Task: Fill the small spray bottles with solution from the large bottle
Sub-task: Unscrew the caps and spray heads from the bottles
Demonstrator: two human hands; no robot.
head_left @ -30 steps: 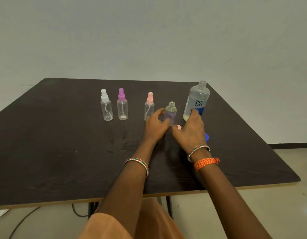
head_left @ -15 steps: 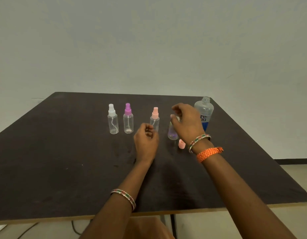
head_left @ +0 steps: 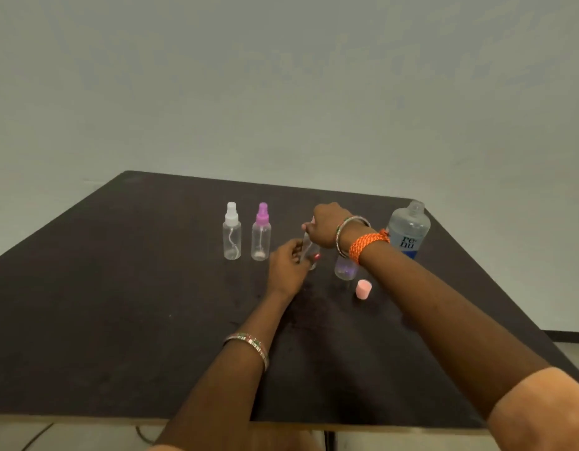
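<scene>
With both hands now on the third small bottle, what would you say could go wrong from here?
1. The right forearm passes right over the uncapped small bottle; lowering it might tip that bottle and spill solution.
2. The large bottle stands uncapped near the table's far edge, close to the right wrist.
3. The loose pink cap could be knocked away.

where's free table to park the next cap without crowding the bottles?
Bare: the near strip of table left of the left hand, and the far-left area beyond the white-top bottle. Also near right, in front of the pink cap. Crowded: the row from the purple-top bottle to the large bottle, where both hands work.
</scene>
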